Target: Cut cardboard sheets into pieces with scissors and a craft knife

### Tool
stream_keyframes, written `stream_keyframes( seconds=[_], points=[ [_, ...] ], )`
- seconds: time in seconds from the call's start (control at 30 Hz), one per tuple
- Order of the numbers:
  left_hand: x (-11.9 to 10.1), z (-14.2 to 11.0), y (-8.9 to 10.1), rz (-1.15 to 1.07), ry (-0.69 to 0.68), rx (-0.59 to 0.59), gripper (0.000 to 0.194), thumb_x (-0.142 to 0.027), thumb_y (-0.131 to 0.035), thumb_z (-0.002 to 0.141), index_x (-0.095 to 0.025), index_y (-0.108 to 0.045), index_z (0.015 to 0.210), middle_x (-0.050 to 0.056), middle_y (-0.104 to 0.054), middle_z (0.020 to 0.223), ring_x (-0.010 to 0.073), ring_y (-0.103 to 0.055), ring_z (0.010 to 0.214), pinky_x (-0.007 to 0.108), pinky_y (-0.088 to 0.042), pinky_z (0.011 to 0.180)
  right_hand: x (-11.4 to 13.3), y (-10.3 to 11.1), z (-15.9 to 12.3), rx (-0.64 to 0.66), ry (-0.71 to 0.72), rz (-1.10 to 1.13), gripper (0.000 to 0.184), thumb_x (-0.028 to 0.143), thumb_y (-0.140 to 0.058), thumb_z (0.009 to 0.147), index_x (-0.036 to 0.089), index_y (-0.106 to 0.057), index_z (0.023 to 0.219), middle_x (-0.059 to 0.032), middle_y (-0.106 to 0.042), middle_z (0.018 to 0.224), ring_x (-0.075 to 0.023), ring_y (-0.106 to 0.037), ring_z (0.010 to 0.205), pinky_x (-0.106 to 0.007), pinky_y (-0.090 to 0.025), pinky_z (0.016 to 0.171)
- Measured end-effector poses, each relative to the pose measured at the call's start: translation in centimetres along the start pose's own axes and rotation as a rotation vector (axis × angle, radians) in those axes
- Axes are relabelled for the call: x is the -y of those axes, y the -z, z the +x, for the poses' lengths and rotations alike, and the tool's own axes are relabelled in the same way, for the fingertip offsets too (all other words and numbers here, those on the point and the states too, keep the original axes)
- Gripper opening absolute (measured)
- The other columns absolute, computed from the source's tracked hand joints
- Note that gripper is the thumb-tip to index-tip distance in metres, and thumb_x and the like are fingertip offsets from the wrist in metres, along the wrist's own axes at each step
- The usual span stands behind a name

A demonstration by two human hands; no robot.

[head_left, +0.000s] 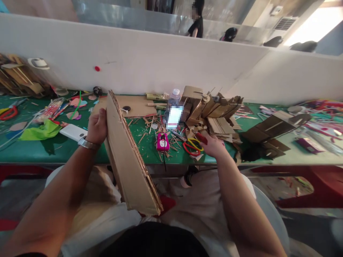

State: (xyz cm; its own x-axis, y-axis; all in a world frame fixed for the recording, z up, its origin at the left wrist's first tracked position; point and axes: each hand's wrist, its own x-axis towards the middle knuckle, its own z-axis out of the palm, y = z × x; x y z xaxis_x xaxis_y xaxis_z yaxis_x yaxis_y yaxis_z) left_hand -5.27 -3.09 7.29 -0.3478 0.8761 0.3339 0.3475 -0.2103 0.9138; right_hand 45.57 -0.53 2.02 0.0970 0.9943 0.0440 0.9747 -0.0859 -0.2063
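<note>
Closest in, a long stack of folded cardboard (128, 157) slants from bottom centre up to my left hand (97, 125), which clamps its upper end. Right of centre, my right hand (213, 144) closes around a red object (201, 138), too blurred to identify, beside red-and-yellow scissors (192, 146). Beyond, cut cardboard pieces (218, 114) crowd the green surface (142, 132) near a capped bottle (174, 98).
</note>
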Motion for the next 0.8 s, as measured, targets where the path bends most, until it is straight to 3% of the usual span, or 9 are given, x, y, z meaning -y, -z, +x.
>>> stream_keyframes(
  seconds=[0.1,0.23,0.47,0.53,0.63,0.7,0.8],
  points=[
    [0.6,0.2,-0.2,-0.025,-0.01,-0.023,0.078,-0.094,-0.041,0.087,-0.023,-0.048,0.056,0.0,-0.047,0.052,0.0128,-0.038,0.047,0.033,-0.028,0.046,0.6,-0.9,0.1,0.032,-0.076,-0.036,0.053,0.026,-0.065,0.094,0.013,-0.06,0.145,-0.0273,-0.068,0.132,-0.0399,-0.069,0.119,-0.051,-0.051,0.102],
    [1.4,0.5,-0.1,-0.038,0.017,-0.04,0.077,-0.092,-0.043,0.088,-0.022,-0.053,0.058,0.001,-0.053,0.053,0.0131,-0.043,0.046,0.032,-0.031,0.044,1.8,-1.0,0.9,0.045,-0.139,-0.021,0.055,0.023,-0.066,0.093,0.01,-0.057,0.145,-0.0268,-0.071,0.128,-0.0367,-0.071,0.116,-0.045,-0.051,0.101],
    [1.2,0.6,0.3,0.01,-0.02,-0.053,0.07,-0.077,-0.043,0.1,-0.022,-0.047,0.056,-0.001,-0.047,0.053,0.0123,-0.039,0.05,0.032,-0.029,0.048,4.0,2.4,-0.4,-0.141,-0.174,0.136,0.049,0.023,-0.047,0.1,0.006,-0.058,0.145,-0.0268,-0.075,0.119,-0.0349,-0.074,0.103,-0.045,-0.054,0.093],
    [0.5,0.4,0.4,0.057,-0.037,-0.068,0.066,-0.066,-0.046,0.104,-0.022,-0.045,0.055,-0.002,-0.044,0.053,0.0121,-0.036,0.053,0.033,-0.026,0.05,5.4,4.0,-1.9,-0.201,-0.123,0.209,0.05,0.025,-0.039,0.102,0.012,-0.061,0.145,-0.021,-0.076,0.12,-0.0313,-0.074,0.1,-0.043,-0.056,0.09],
    [-0.4,0.2,0.6,0.156,-0.042,-0.101,0.059,-0.043,-0.053,0.107,-0.022,-0.04,0.052,-0.005,-0.037,0.051,0.0116,-0.03,0.054,0.034,-0.021,0.053,7.8,6.0,-4.9,-0.174,0.035,0.382,0.05,0.039,-0.032,0.109,0.023,-0.065,0.143,-0.0086,-0.079,0.105,-0.0221,-0.073,0.079,-0.032,-0.058,0.07],
    [-0.9,0.2,0.8,0.235,-0.033,-0.127,0.057,-0.03,-0.055,0.106,-0.021,-0.039,0.051,-0.005,-0.034,0.049,0.0117,-0.028,0.053,0.035,-0.017,0.055,9.2,6.9,-7.2,-0.104,0.257,0.789,0.053,0.051,-0.038,0.109,0.02,-0.071,0.137,-0.01,-0.079,0.106,-0.0196,-0.069,0.068,-0.03,-0.054,0.058],
    [-1.2,0.4,0.9,0.351,-0.019,-0.158,0.057,-0.022,-0.056,0.104,-0.022,-0.038,0.05,-0.006,-0.031,0.047,0.0124,-0.027,0.053,0.036,-0.015,0.057,10.2,7.5,-10.1,-0.079,0.455,1.006,0.044,0.055,-0.06,0.103,0.021,-0.08,0.123,-0.0087,-0.081,0.101,-0.0179,-0.069,0.066,-0.029,-0.053,0.056]
  ],
)
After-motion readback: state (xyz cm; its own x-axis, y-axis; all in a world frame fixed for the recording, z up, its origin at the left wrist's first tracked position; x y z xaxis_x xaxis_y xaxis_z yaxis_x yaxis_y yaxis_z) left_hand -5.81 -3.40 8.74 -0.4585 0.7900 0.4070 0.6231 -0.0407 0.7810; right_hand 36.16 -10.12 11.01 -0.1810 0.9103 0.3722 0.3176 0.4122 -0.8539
